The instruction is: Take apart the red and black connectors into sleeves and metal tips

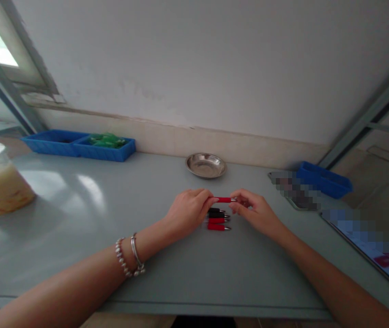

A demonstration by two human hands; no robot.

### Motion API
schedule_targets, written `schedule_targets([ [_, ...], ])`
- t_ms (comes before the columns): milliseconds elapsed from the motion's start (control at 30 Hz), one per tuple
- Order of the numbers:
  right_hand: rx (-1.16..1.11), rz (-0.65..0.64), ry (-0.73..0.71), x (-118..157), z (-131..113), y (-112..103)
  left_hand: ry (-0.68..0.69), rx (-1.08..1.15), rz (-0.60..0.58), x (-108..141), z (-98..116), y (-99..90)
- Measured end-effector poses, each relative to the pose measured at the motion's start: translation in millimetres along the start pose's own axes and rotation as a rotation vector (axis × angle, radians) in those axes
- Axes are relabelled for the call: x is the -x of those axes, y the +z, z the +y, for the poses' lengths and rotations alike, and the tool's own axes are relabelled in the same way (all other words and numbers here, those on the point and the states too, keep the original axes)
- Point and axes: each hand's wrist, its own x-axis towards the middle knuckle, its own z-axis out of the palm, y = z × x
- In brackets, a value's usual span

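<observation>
While the left hand [190, 210] and right hand [256, 212] pinch the red pen [223, 200], the steel dish [206, 166] stands near the table's [181, 282] back edge, lying pens [217, 220] partly hidden.

No text, label, brand, number or sign can be read anywhere in the frame. The tablet [368, 248] at the lower right and the smartphone [292, 189] at the right have lit or pixelated screens, too blurred to make out any writing.

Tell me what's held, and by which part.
A slim red pen. The left hand pinches it back from its silver tip; the right hand's fingers are at that tip, their grip unclear.
</observation>
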Motion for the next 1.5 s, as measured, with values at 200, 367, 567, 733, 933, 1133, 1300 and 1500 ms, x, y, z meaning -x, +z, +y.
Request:
schedule_targets([
  [200,-0.023,-0.02,-0.016,-1.0,-0.2,-1.8,-0.01,0.033,0.006,0.4,-0.2,-0.3],
  [367,-0.087,0.031,0.004,-1.3,2.3,2.2,-0.032,0.046,-0.01,0.4,-0.8,-0.3],
  [567,-0.07,0.018,0.016,-1.7,3.0,2.7,-0.07,0.1,-0.003,1.3,-0.2,1.1],
  [733,-0.07,-0.005,0.001,-2.5,-0.7,-0.6,-0.052,0.089,-0.005,1.7,-0.6,2.3],
  [933,-0.155,0.046,0.06,-2.2,-2.8,1.3,-0.061,0.063,-0.044,1.4,-0.8,1.4],
  [1133,-0.159,0.086,0.059,-2.4,-2.5,3.0,-0.032,0.012,-0.056,-0.4,0.5,-1.5],
  [1300,-0.07,0.15,0.009,-3.5,-1.0,2.8,-0.046,0.003,-0.036,-2.0,-2.1,-0.5],
  [1500,-0.042,0.169,0.037,-5.1,4.5,1.8,-0.111,0.01,-0.008,-3.7,-9.1,2.8],
])
